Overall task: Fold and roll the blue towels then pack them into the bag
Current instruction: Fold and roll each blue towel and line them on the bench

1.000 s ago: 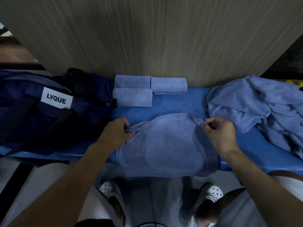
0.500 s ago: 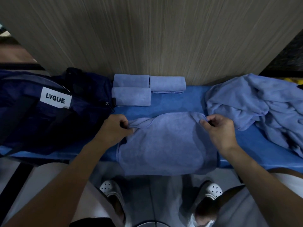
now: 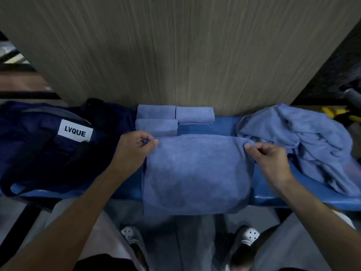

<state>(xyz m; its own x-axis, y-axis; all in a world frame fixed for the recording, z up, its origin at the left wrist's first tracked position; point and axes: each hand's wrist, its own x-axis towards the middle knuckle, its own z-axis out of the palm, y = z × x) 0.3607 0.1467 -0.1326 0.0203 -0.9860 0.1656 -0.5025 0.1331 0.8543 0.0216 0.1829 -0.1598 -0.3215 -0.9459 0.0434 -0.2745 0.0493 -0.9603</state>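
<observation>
Blue towel (image 3: 197, 173) drapes over the near edge of the surface (image 3: 273, 194) at 6 o'clock. Your left hand (image 3: 134, 149) and right hand (image 3: 267, 159) each pinch a far corner; since a second ago you've pulled that edge straight and pushed it farther out, so it looks ready to fold. Three rolled towels (image 3: 156, 126) wait at 12 o'clock, bag (image 3: 48, 145) at 9, unfolded heap (image 3: 302, 141) at 3.

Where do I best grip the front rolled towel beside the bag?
Probably over its middle, from above, with fingers wrapping front and back. The front rolled towel lies crosswise with its top exposed. Another roll sits right behind it, and the bag crowds its left end.
</observation>
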